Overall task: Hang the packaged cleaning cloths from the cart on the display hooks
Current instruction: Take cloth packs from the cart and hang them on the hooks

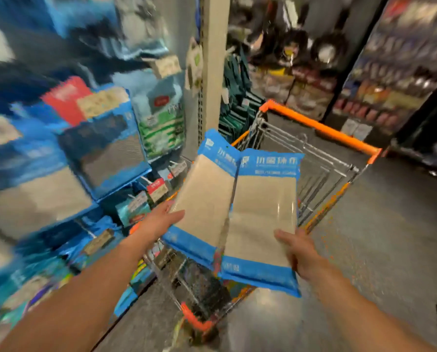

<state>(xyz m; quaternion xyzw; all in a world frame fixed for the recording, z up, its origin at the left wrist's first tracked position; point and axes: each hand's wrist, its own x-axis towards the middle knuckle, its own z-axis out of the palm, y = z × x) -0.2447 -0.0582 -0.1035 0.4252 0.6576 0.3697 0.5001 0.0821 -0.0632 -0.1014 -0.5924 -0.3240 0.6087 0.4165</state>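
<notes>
**Two cloth packs lifted, bound for the hooks**

Head view: two packaged cleaning cloths held side by side above the cart [321,128], blue headers up, edges touching or slightly overlapping. Left pack [207,196] gripped low on its left edge by the left hand [159,224], thumb across the front, fingers behind. Right pack [263,214] gripped at its lower right by the right hand [301,252], thumb on the clear film. Display of hanging packs [105,148] to the left, badly blurred; individual hooks not distinguishable. Cart interior mostly hidden behind the packs.

Probably the carry from cart to display. Best handled one pack at a time: keep the header uppermost, find the hang hole in the blue top strip (too small to make out here), line it up with a hook holding matching blue-and-beige packs, then slide straight back. Worth shifting a grip higher toward the header, since a low grip likely lets the top flop away from the hook tip.
</notes>
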